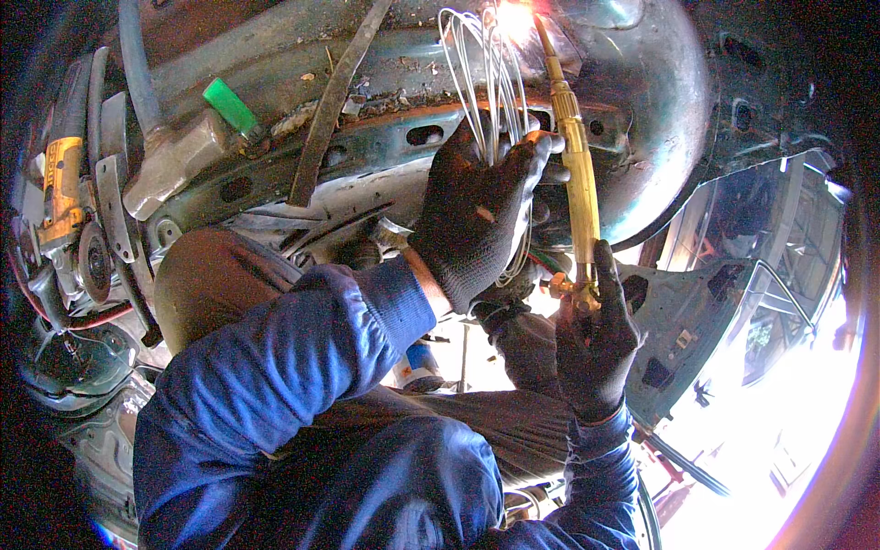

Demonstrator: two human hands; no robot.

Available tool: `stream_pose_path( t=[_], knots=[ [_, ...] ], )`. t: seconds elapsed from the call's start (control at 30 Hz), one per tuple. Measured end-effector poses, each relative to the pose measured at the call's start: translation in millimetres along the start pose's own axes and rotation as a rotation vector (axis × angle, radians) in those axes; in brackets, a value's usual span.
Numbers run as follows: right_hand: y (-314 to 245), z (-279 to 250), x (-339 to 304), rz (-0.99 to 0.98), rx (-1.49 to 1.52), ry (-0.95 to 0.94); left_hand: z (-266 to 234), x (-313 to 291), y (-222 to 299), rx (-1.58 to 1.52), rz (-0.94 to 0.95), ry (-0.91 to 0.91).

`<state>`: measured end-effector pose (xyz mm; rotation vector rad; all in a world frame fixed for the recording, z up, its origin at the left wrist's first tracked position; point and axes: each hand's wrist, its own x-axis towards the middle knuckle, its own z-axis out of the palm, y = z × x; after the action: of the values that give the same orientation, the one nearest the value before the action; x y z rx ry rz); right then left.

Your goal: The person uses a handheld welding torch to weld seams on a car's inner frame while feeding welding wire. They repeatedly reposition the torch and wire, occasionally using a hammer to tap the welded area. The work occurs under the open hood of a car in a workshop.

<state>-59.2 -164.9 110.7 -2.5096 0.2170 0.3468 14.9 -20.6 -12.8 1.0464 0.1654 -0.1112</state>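
Heating curved car-body panel (660, 110) w/ brass gas torch (581, 188): R hand (598, 344) grips valve end, L hand (481, 206) holds looped wire (492, 78), fingertips by barrel. Flame (516, 22) up top; glare hides weld spot, can't confirm contact. Suggest steady tip, wire fed at flame edge, gloves back.

We're gripping wire (490, 87) in our left hand (478, 215) | we're holding a torch (579, 179) in our right hand (596, 344) | glare (515, 20) is flaring at its tip (545, 41) | hammer (179, 167) and grinder (62, 188) are lying at left
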Motion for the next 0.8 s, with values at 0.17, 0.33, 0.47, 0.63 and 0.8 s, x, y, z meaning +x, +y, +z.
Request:
stream_pose_path(
  t=[0.17, 0.33, 0.47, 0.63, 0.8],
  knots=[
    [-2, 1, 1, -0.028, -0.063, 0.006, -5, -2, 4, 0.222, 0.114, -0.027],
    [-6, 1, 1, 0.010, -0.057, 0.002, -1, -3, -2, 0.058, 0.079, 0.007],
    [-3, -1, 0, -0.010, -0.105, 0.002, -2, -2, 11, -0.126, -0.151, -0.016],
    [-4, -3, 0, -0.005, -0.112, -0.013, 2, 1, 1, -0.146, -0.061, 0.041],
    [-6, 2, -7, 0.125, 0.144, 0.019, 7, -6, -3, -0.235, -0.011, 0.067]
  ],
)
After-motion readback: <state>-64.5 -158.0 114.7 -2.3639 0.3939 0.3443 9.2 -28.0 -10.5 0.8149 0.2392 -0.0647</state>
